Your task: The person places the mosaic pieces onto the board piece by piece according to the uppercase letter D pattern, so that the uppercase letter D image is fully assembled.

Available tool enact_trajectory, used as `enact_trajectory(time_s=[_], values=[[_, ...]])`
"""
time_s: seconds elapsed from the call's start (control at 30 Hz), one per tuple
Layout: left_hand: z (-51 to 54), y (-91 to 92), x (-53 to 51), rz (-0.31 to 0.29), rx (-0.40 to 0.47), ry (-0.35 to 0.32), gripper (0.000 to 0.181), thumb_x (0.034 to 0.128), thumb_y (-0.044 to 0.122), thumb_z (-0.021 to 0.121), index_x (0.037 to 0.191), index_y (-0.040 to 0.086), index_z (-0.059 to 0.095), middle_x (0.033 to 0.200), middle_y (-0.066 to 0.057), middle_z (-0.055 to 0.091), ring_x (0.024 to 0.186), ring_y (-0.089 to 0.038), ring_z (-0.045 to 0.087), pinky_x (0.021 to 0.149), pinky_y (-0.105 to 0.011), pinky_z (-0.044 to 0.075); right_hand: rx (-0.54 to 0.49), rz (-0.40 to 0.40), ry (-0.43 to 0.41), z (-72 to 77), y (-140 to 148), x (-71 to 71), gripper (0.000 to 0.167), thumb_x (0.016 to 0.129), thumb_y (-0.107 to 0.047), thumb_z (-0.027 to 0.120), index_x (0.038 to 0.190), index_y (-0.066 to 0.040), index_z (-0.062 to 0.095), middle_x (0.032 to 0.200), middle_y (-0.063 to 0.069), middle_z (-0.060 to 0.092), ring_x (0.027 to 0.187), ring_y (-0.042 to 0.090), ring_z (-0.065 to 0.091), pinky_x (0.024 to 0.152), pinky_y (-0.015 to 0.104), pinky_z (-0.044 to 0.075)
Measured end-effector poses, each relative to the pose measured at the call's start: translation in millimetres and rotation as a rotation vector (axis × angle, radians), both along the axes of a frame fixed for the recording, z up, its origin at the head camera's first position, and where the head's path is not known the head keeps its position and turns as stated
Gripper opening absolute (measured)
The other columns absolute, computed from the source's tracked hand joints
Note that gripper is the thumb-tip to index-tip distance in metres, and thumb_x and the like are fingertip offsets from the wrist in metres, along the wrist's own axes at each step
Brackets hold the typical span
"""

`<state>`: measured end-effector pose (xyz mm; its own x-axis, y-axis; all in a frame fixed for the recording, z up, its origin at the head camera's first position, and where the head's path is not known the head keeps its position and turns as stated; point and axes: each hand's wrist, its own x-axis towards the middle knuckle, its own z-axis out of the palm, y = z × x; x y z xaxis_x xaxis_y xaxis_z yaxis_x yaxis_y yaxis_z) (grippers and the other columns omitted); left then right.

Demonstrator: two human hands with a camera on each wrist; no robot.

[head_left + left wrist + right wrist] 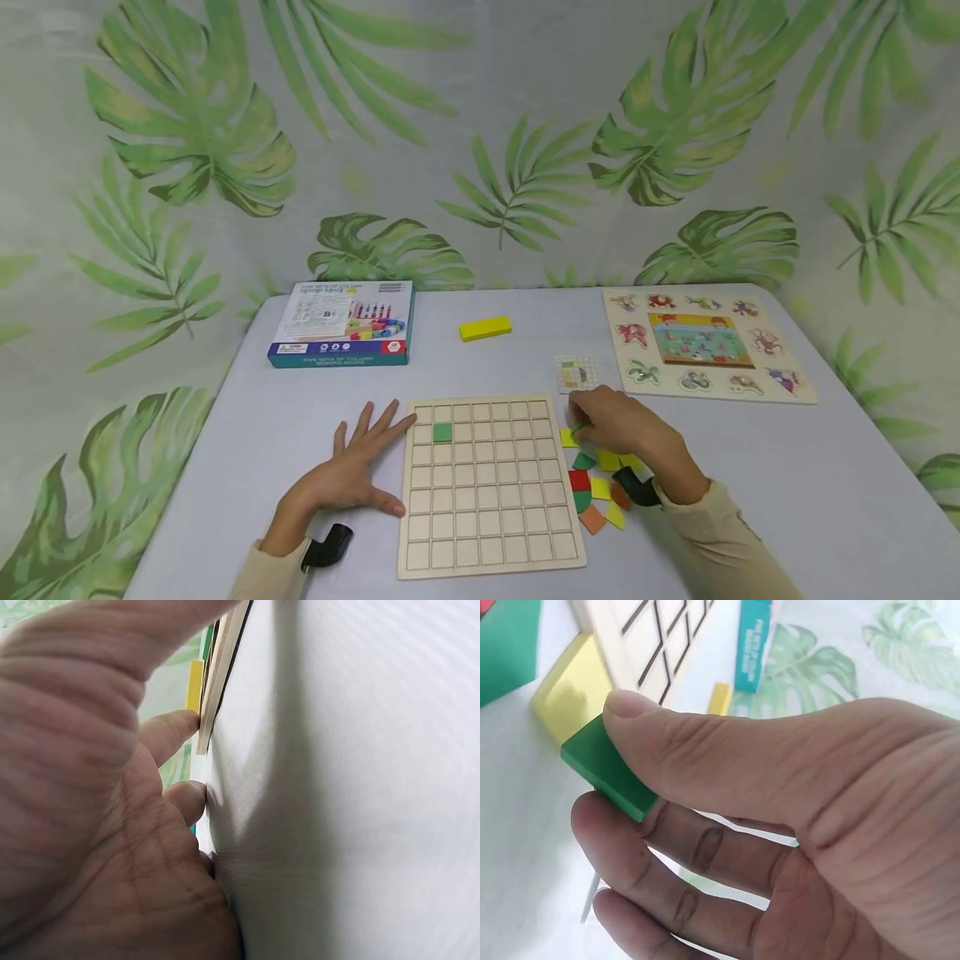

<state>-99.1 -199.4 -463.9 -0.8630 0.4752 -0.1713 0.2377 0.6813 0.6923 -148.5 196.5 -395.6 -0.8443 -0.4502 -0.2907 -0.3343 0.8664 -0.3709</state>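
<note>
- Head: high over near side of table [240, 433], facing forward and down; farthest off, takes in leafy backdrop [525, 83].
- Left wrist: at left hand [345, 479], palm side, very close, skimming table turned on its side; grid board [487, 500] edge-on.
- Right wrist: close on right hand [615, 421] and pinched green piece [611, 769], tilted, backdrop beyond.
- Shared: grid board, all three; box [341, 325], head and right wrist.

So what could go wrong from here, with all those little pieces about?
The green piece is pinched between the thumb and fingers of the right hand, so it might slip. That hand is also close to the loose pieces and could knock some aside. The left hand touches the board at its edge, so a careless push might shift it.
</note>
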Motion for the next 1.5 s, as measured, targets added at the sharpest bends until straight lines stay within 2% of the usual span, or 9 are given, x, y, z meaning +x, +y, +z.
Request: enact_trajectory(time_s=[0.23,0.53,0.8,1.13,1.27,1.5], values=[[1.0,1.5,-1.7,0.0,0.002,-0.002,0.123,0.0592,0.043,0.094,0.16,0.02,0.027,0.169,-0.016,0.002,0.151,-0.046,-0.02,0.108,-0.073,-0.022,-0.039,0.033,0.041,4.5,-10,-1.3,0.017,0.088,-0.011,0.076,0.089,-0.011,0.059,0.075,-0.003,0.056,0.067,0.013,0.049,0.06,0.028,0.042],[-0.3,0.3,-0.5,-0.001,0.007,0.0,0.124,0.0594,0.044,0.094,0.16,0.019,0.026,0.169,-0.016,0.001,0.15,-0.047,-0.021,0.107,-0.073,-0.022,-0.075,0.041,0.033,1.8,-31,-4.6,0.009,0.092,-0.007,0.07,0.093,-0.011,0.062,0.079,-0.003,0.061,0.066,0.013,0.05,0.058,0.027,0.042],[0.0,0.2,-1.3,0.001,0.001,-0.011,0.124,0.0585,0.043,0.094,0.16,0.019,0.027,0.169,-0.016,0.001,0.151,-0.047,-0.02,0.108,-0.073,-0.022,-0.084,0.082,0.045,5.8,-52,-5.2,0.006,0.095,-0.006,0.066,0.097,-0.012,0.065,0.09,-0.001,0.068,0.071,0.011,0.055,0.064,0.028,0.047],[2.3,2.0,-1.2,0.017,-0.014,-0.025,0.125,0.0575,0.041,0.095,0.16,0.021,0.027,0.169,-0.014,0.002,0.151,-0.045,-0.021,0.109,-0.071,-0.023,-0.097,0.106,0.074,8.4,-74,-6.1,0.009,0.095,-0.003,0.065,0.097,-0.012,0.066,0.096,-0.001,0.069,0.078,0.012,0.055,0.069,0.031,0.049],[1.9,1.8,-0.4,0.013,-0.015,-0.023,0.124,0.0583,0.042,0.094,0.16,0.02,0.027,0.169,-0.015,0.002,0.151,-0.045,-0.021,0.109,-0.072,-0.022,-0.102,0.135,0.075,5.9,-84,-7.5,0.012,0.096,-0.001,0.063,0.097,-0.012,0.066,0.098,-0.001,0.07,0.081,0.013,0.057,0.072,0.032,0.051],[0.9,1.2,-1.3,0.008,-0.026,-0.019,0.124,0.0591,0.043,0.094,0.16,0.021,0.026,0.169,-0.014,0.001,0.151,-0.046,-0.02,0.109,-0.072,-0.022,-0.134,0.187,0.064,5.7,-101,-9.7,0.021,0.095,0.008,0.058,0.104,-0.008,0.068,0.103,0.002,0.071,0.091,0.016,0.063,0.078,0.034,0.054]])
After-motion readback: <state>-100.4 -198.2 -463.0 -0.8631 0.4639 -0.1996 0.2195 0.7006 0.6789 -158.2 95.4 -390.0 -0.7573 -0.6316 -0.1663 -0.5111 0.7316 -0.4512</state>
